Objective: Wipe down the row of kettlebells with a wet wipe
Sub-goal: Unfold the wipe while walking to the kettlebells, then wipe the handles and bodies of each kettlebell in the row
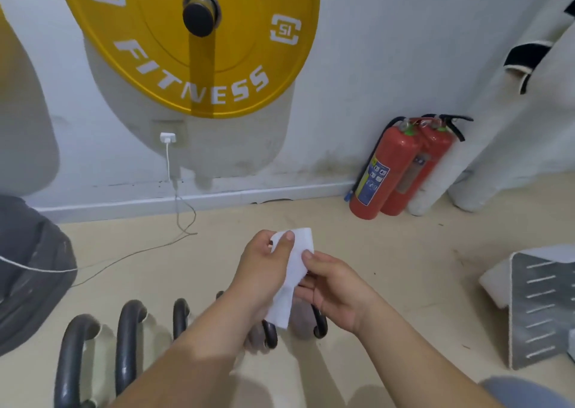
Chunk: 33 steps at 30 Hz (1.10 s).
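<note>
Kettlebells [126, 345] stand in a row on the floor under your hands, with only the dark handles in view. You hold the wipe [299, 267] between both hands, apparently above the metal. Your left hand [264, 264] pinches the top edge, thumb on the front. Your right hand [337, 289] pinches the side edge. Likely reason: you're spreading the sheet open so it wraps more of each handle. No wiping has started. The wipe's lower end hangs over the handles at the row's right end.

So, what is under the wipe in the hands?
Below the wipe, dark kettlebell handles show above the floor. The wipe and left hand cover part of them.
</note>
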Each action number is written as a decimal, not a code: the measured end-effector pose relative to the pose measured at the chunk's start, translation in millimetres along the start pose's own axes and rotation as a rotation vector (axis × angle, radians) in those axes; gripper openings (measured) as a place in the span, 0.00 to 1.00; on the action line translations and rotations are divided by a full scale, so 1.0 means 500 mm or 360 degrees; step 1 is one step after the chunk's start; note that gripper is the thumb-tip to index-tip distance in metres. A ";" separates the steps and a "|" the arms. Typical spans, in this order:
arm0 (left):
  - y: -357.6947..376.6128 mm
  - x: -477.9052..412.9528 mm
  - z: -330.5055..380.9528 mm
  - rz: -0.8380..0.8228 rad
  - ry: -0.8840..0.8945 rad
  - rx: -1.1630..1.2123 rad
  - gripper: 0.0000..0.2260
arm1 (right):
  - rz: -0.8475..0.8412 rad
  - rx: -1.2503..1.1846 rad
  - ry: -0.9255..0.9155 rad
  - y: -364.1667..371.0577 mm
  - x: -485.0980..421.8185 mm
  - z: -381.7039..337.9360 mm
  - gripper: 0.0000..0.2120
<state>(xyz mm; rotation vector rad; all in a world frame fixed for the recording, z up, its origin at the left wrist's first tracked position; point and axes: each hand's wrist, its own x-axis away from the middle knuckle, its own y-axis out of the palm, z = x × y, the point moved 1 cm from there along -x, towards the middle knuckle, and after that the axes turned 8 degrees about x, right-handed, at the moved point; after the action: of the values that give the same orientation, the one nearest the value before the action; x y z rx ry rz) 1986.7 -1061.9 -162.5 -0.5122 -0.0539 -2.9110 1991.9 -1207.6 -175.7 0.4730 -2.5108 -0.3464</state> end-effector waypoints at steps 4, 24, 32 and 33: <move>-0.019 0.041 -0.003 0.0119 0.0118 -0.0077 0.11 | 0.0308 0.0737 -0.0034 0.022 0.035 0.018 0.17; 0.000 0.014 -0.145 -0.0272 -0.0708 0.0655 0.22 | 0.0957 0.0489 0.0204 -0.079 0.000 0.110 0.16; 0.081 -0.041 -0.283 0.0033 -0.0532 -0.0248 0.11 | 0.1265 0.0680 0.0404 -0.239 -0.125 0.259 0.15; 0.099 -0.044 -0.307 0.0004 -0.0527 -0.0266 0.07 | 0.1254 0.0666 0.0421 -0.248 -0.130 0.280 0.18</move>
<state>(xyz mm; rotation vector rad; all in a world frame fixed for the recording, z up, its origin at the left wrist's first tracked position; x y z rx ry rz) 1964.8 -1116.8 -314.3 -1.0161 0.1455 -2.8098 1995.6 -1273.6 -362.3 -0.3197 -2.2805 0.5142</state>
